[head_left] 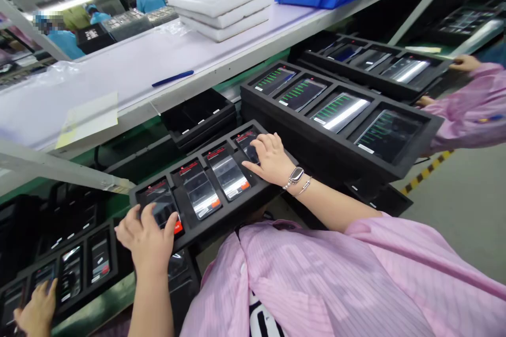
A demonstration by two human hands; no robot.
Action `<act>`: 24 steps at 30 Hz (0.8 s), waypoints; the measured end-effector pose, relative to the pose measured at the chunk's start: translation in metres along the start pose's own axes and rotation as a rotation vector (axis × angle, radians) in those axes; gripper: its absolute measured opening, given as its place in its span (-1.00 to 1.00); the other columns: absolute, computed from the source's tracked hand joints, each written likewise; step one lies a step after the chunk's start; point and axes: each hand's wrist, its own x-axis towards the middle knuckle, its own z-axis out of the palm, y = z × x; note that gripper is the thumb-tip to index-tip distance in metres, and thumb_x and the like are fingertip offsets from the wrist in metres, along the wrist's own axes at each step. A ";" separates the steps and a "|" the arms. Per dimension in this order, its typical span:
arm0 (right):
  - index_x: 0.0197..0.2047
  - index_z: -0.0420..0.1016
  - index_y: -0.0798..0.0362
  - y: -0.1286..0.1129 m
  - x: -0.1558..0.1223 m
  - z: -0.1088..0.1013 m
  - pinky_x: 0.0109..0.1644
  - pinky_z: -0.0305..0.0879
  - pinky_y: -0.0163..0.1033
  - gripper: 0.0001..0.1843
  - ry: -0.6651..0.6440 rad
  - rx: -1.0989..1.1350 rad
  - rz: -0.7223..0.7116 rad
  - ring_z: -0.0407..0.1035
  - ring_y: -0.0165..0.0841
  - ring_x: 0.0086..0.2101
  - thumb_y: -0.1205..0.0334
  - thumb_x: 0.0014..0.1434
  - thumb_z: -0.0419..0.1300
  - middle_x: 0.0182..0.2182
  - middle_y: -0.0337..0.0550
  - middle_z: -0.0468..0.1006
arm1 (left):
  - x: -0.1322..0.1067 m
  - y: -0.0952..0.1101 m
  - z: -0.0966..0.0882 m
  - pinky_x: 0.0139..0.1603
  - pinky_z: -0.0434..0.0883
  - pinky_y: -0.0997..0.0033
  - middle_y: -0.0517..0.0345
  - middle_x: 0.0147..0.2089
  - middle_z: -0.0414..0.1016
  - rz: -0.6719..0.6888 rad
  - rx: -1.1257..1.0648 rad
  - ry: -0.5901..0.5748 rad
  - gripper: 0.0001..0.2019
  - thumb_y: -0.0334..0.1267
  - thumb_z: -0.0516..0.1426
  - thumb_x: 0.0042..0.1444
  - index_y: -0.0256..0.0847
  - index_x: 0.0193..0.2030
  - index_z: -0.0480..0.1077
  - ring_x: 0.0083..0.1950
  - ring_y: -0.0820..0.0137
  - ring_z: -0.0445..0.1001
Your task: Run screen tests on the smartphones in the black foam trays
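Observation:
A long black foam tray (188,229) lies across in front of me, with several phones in its separate slots. My left hand (148,234) is over the leftmost phone (163,204), fingers spread and curved, partly covering it. At the tray's right end, my right hand (271,160) rests over the rightmost phone (247,139), its fingers apart and the wrist wearing a watch. Whether the fingertips press on the phones cannot be made out. Between my hands lie two more phones, the left one (195,187) and the right one (227,171), each with red print and an orange label.
At right stands a stack of black trays (292,134) holding lit phones with green bars. A co-worker's hands (464,63) grip another tray behind it. Another person's hand (37,308) is at lower left. A shelf (134,63) bears white foam slabs (221,5), a blue pen and blue bins.

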 end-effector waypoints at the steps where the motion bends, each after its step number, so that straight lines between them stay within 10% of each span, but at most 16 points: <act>1: 0.15 0.54 0.21 0.001 0.002 0.001 0.52 -0.22 0.48 -0.33 -0.022 0.025 -0.025 0.26 0.07 0.21 -0.27 0.44 0.10 0.16 0.24 0.46 | 0.002 -0.001 -0.001 0.59 -0.12 -0.33 -0.31 0.42 0.33 0.004 0.020 -0.069 -0.32 0.27 -0.07 0.34 -0.29 0.19 0.47 0.46 -0.15 0.22; 4: -0.03 0.61 0.14 0.000 0.009 0.001 0.50 -0.30 0.54 -0.44 -0.033 0.103 -0.077 0.37 0.02 0.14 -0.21 0.47 0.08 0.06 0.16 0.55 | 0.007 -0.005 -0.005 0.54 -0.15 -0.50 -0.17 0.31 0.50 0.005 0.013 -0.219 -0.47 0.10 -0.08 0.37 -0.20 0.17 0.47 0.34 -0.08 0.40; 10: 0.18 0.54 0.11 -0.005 -0.024 -0.015 0.56 0.00 0.21 -0.41 0.173 0.318 -0.133 0.20 -0.10 0.38 -0.23 0.44 0.09 0.26 0.13 0.47 | 0.004 0.020 -0.014 0.52 0.17 -0.35 -0.22 0.50 0.27 0.103 -0.392 -0.017 -0.42 0.21 0.07 0.29 -0.10 0.28 0.41 0.54 -0.14 0.20; 15: -0.17 0.59 0.00 0.012 -0.106 -0.017 0.05 0.52 -0.08 -0.64 0.268 0.490 0.002 0.53 -0.28 -0.17 -0.02 0.46 0.07 -0.23 -0.06 0.64 | -0.002 0.110 0.016 0.46 0.37 -0.10 -0.08 0.29 0.55 0.322 -1.174 -0.965 -0.52 0.29 0.16 0.26 -0.01 0.01 0.63 0.40 -0.06 0.45; 18: -0.38 0.52 -0.01 0.046 -0.153 -0.014 -0.23 0.43 -0.14 -0.60 0.342 0.546 0.285 0.42 -0.30 -0.40 -0.01 0.43 0.10 -0.46 -0.13 0.53 | -0.002 0.178 0.063 0.51 0.32 -0.04 -0.12 0.28 0.57 0.130 -1.200 -1.257 -0.53 0.22 0.32 0.15 -0.10 -0.02 0.67 0.39 -0.04 0.46; 24: -0.38 0.44 0.11 0.162 -0.198 -0.001 -0.38 0.34 -0.31 -0.49 0.548 0.769 0.960 0.30 -0.46 -0.51 -0.16 0.41 0.24 -0.52 -0.29 0.39 | -0.010 0.299 0.154 0.51 0.30 -0.06 -0.23 0.49 0.33 -0.584 -1.143 -1.307 -0.35 0.13 0.32 0.17 -0.15 0.31 0.44 0.48 -0.05 0.36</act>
